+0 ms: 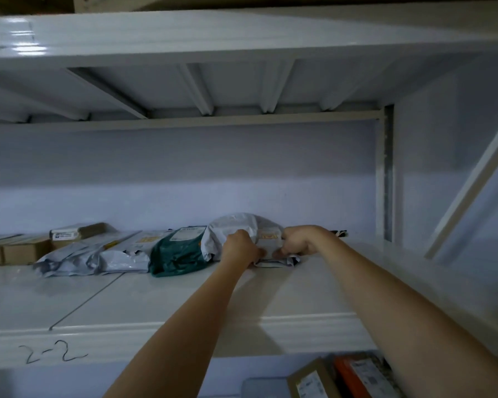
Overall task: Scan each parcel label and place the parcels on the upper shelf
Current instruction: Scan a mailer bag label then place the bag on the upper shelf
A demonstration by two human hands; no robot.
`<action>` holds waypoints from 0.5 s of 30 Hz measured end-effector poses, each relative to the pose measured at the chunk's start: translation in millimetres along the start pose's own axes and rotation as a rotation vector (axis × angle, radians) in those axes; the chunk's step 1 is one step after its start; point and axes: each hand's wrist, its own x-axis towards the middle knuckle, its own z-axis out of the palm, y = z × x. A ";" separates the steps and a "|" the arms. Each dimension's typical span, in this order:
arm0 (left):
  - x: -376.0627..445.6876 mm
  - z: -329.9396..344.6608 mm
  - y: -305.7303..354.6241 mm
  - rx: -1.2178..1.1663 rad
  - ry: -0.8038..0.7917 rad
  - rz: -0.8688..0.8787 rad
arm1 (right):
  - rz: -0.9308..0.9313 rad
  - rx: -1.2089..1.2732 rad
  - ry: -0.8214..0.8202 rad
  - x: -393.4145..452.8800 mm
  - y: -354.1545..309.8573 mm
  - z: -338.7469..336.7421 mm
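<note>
**Both hands on a grey parcel at the back of the upper shelf**

A white metal rack fills the view, lit dimly, with a pale wall behind it. The upper shelf (pixel 161 300) has "2-2" scrawled in marker on its front lip, and another deck runs overhead with ribs showing underneath.

Both bare arms reach up and in. The left hand (pixel 240 248) has its fingers curled over the near edge of a grey poly-bag parcel (pixel 236 225) that lies deep on the shelf near the wall. The right hand (pixel 296 241) is curled in a fist on the same parcel's right side, gripping the plastic by its pale label. The bag bulges upward between and behind the two hands.

Touching that parcel on its left lies a dark green mailer (pixel 176 254) with a white label on top. Further left, a couple of grey mailers (pixel 98 254) overlap one another, and beyond them sit brown cardboard boxes (pixel 26 248).

Below the shelf, at the bottom right, a brown carton (pixel 311 380) and an orange packet (pixel 360 374) are partly visible.
</note>
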 end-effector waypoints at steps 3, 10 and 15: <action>8.7 3.8 -3.2 0.048 0.043 -0.035 | -0.018 -0.076 0.039 30.9 7.7 -0.4; 21.3 12.1 -6.2 0.194 0.071 -0.070 | -0.048 -0.171 0.082 52.8 8.2 1.6; 13.8 7.8 -6.2 0.157 0.057 -0.072 | -0.070 -0.177 0.170 13.2 -6.0 15.8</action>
